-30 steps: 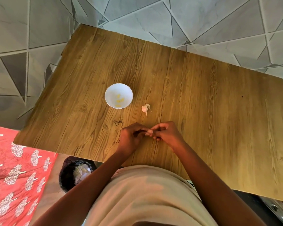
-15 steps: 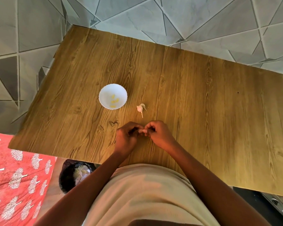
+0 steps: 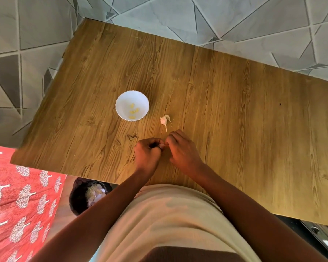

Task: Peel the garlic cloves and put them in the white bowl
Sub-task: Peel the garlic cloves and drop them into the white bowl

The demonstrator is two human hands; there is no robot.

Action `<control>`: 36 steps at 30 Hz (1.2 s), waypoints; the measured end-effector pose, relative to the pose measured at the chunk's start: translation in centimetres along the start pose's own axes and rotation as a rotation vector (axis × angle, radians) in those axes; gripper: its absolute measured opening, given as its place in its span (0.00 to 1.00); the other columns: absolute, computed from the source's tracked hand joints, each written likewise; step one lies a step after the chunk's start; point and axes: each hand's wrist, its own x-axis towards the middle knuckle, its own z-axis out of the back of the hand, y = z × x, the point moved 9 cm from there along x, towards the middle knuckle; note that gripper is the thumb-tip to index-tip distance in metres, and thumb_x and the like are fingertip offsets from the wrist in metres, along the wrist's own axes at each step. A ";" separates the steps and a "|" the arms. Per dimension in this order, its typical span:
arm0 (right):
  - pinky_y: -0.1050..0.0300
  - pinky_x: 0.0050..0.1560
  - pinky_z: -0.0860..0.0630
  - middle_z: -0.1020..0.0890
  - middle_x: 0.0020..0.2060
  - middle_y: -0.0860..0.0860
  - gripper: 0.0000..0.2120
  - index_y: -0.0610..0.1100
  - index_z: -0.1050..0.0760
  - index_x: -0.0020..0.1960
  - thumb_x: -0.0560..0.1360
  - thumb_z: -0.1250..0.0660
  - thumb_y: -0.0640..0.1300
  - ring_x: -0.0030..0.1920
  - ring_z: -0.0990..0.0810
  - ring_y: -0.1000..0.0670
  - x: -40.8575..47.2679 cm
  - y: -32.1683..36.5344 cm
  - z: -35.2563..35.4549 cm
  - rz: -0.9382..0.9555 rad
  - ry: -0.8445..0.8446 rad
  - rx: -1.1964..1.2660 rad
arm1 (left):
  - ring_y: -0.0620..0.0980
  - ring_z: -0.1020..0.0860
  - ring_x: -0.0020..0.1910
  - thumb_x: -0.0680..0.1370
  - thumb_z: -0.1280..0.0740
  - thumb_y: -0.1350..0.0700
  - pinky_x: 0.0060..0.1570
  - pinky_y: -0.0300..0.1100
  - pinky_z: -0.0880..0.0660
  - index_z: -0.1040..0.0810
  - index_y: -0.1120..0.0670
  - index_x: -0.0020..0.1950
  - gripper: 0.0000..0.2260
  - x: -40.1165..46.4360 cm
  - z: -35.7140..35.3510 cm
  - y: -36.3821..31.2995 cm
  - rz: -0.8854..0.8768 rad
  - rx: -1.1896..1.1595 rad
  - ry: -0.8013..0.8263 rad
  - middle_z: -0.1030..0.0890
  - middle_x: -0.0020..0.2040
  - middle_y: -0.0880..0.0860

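A small white bowl stands on the wooden table and holds several peeled yellowish cloves. To its right lies the rest of a garlic bulb with a papery stem. Just in front of the bulb my left hand and my right hand meet fingertip to fingertip, both with curled fingers. Between them they pinch a garlic clove, of which only a pale sliver shows.
A black waste bin with pale peelings inside sits on the floor under the table's near edge, left of my body. A red patterned cloth lies at the lower left. Grey tiled floor surrounds the table.
My hands stay together on the clove and work at it, the fingers shifting slightly. The camera view has drifted a little; bowl and bulb have not moved on the table.
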 end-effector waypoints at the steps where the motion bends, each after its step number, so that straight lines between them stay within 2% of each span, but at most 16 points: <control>1: 0.53 0.39 0.23 0.20 0.41 0.43 0.13 0.38 0.24 0.44 0.62 0.25 0.31 0.45 0.21 0.44 0.1 0.6 0.2 0.068 -0.036 -0.040 | 0.47 0.25 0.32 0.72 0.35 0.71 0.35 0.44 0.27 0.16 0.60 0.36 0.12 0.0 0.0 0.3 0.046 -0.017 -0.002 0.19 0.31 0.53; 3: 0.50 0.42 0.21 0.20 0.43 0.42 0.03 0.38 0.23 0.45 0.71 0.33 0.33 0.47 0.23 0.44 0.1 1.4 0.5 0.210 -0.095 -0.101 | 0.49 0.26 0.30 0.72 0.37 0.73 0.32 0.42 0.29 0.17 0.64 0.34 0.12 0.2 -0.1 0.9 0.152 -0.062 -0.001 0.21 0.28 0.55; 6: 0.50 0.43 0.22 0.20 0.46 0.43 0.05 0.39 0.24 0.48 0.80 0.38 0.37 0.50 0.27 0.45 -0.5 1.9 -0.1 0.363 -0.129 -0.200 | 0.53 0.29 0.27 0.71 0.40 0.72 0.29 0.42 0.33 0.21 0.62 0.29 0.14 0.3 -0.1 2.3 0.382 -0.147 -0.012 0.25 0.27 0.59; 9: 0.52 0.43 0.24 0.20 0.46 0.44 0.03 0.39 0.23 0.48 0.79 0.36 0.36 0.50 0.27 0.46 -0.9 2.1 -0.6 0.438 -0.113 -0.204 | 0.49 0.30 0.24 0.73 0.43 0.73 0.25 0.37 0.38 0.24 0.61 0.32 0.14 -0.2 -0.7 3.5 0.621 -0.198 0.106 0.26 0.28 0.58; 11: 0.55 0.43 0.27 0.20 0.44 0.45 0.07 0.40 0.23 0.46 0.75 0.39 0.35 0.49 0.27 0.48 -0.7 1.3 -0.8 0.315 -0.052 -0.012 | 0.47 0.31 0.24 0.74 0.44 0.74 0.23 0.36 0.38 0.24 0.62 0.36 0.14 -0.4 -1.2 3.7 0.685 -0.216 0.199 0.26 0.30 0.58; 14: 0.60 0.41 0.31 0.21 0.37 0.50 0.09 0.40 0.24 0.40 0.69 0.42 0.33 0.41 0.27 0.53 -0.6 -1.6 -1.4 -0.154 0.054 0.565 | 0.47 0.29 0.26 0.76 0.40 0.73 0.24 0.36 0.34 0.20 0.66 0.38 0.12 -0.1 -0.7 3.0 0.516 -0.114 0.159 0.23 0.29 0.55; 16: 0.63 0.38 0.30 0.22 0.34 0.51 0.11 0.41 0.23 0.39 0.71 0.39 0.28 0.38 0.25 0.54 -1.5 -2.9 -3.0 -0.491 0.142 0.829 | 0.47 0.25 0.28 0.73 0.37 0.73 0.27 0.37 0.29 0.16 0.67 0.40 0.10 0.3 0.1 1.3 0.246 0.005 0.104 0.19 0.30 0.53; 18: 0.60 0.33 0.31 0.23 0.31 0.49 0.14 0.40 0.23 0.38 0.74 0.40 0.25 0.34 0.26 0.51 -2.8 -3.6 -4.6 -0.800 0.198 1.049 | 0.48 0.20 0.33 0.71 0.35 0.69 0.33 0.39 0.24 0.14 0.60 0.40 0.10 0.1 0.1 -0.9 -0.083 0.182 0.129 0.16 0.34 0.50; 21: 0.59 0.31 0.33 0.24 0.26 0.48 0.18 0.40 0.23 0.36 0.74 0.43 0.24 0.31 0.27 0.50 -4.1 -3.8 -6.0 -1.026 0.276 1.215 | 0.48 0.18 0.36 0.70 0.34 0.66 0.37 0.40 0.23 0.15 0.56 0.39 0.08 0.0 -0.3 -2.1 -0.293 0.302 0.152 0.16 0.35 0.49; 23: 0.59 0.31 0.33 0.24 0.29 0.48 0.16 0.41 0.24 0.37 0.75 0.42 0.26 0.32 0.27 0.51 -3.7 -3.9 -5.2 -0.960 0.261 1.089 | 0.43 0.20 0.34 0.69 0.34 0.65 0.35 0.32 0.27 0.16 0.56 0.37 0.08 0.1 -0.6 -2.6 -0.304 0.332 0.153 0.17 0.33 0.48; 25: 0.57 0.35 0.33 0.24 0.34 0.49 0.11 0.42 0.26 0.40 0.75 0.38 0.29 0.36 0.27 0.50 -2.2 -3.5 -3.6 -0.687 0.264 0.711 | 0.40 0.24 0.31 0.68 0.33 0.66 0.34 0.29 0.32 0.16 0.57 0.35 0.08 0.4 -1.0 -2.1 -0.237 0.346 0.185 0.18 0.31 0.48; 27: 0.55 0.42 0.32 0.23 0.41 0.48 0.06 0.43 0.26 0.44 0.71 0.32 0.34 0.44 0.26 0.49 -1.3 -1.9 -2.4 -0.384 0.274 0.263 | 0.40 0.30 0.28 0.69 0.32 0.69 0.31 0.33 0.33 0.18 0.55 0.31 0.12 0.7 -1.1 -0.7 -0.071 0.304 0.200 0.22 0.27 0.47; 28: 0.53 0.44 0.30 0.22 0.44 0.47 0.09 0.42 0.25 0.47 0.69 0.28 0.38 0.48 0.25 0.48 -1.2 -1.0 -2.1 -0.271 0.260 0.095 | 0.41 0.33 0.27 0.69 0.33 0.70 0.31 0.38 0.34 0.20 0.54 0.28 0.14 0.8 -1.0 0.0 0.001 0.279 0.189 0.26 0.25 0.47; 30: 0.49 0.43 0.26 0.20 0.45 0.45 0.18 0.40 0.24 0.48 0.63 0.24 0.44 0.50 0.22 0.44 -1.4 0.4 -2.1 -0.124 0.241 -0.123 | 0.45 0.34 0.27 0.67 0.35 0.67 0.31 0.42 0.35 0.21 0.57 0.27 0.10 0.9 -0.8 0.7 0.065 0.259 0.167 0.28 0.24 0.50; 33: 0.47 0.41 0.25 0.19 0.44 0.44 0.22 0.39 0.22 0.47 0.59 0.21 0.48 0.48 0.20 0.42 -1.2 -0.5 -2.1 -0.120 0.215 -0.220 | 0.47 0.30 0.28 0.67 0.34 0.67 0.32 0.44 0.31 0.17 0.60 0.31 0.08 0.6 -0.8 1.0 0.099 0.260 0.156 0.22 0.27 0.58; 36: 0.45 0.46 0.21 0.19 0.51 0.42 0.27 0.38 0.22 0.54 0.59 0.17 0.46 0.53 0.21 0.41 -1.4 -3.9 -2.1 -0.304 0.266 -0.192 | 0.46 0.22 0.30 0.71 0.28 0.68 0.38 0.46 0.21 0.15 0.54 0.34 0.10 0.2 0.2 1.4 0.099 0.272 0.078 0.18 0.29 0.50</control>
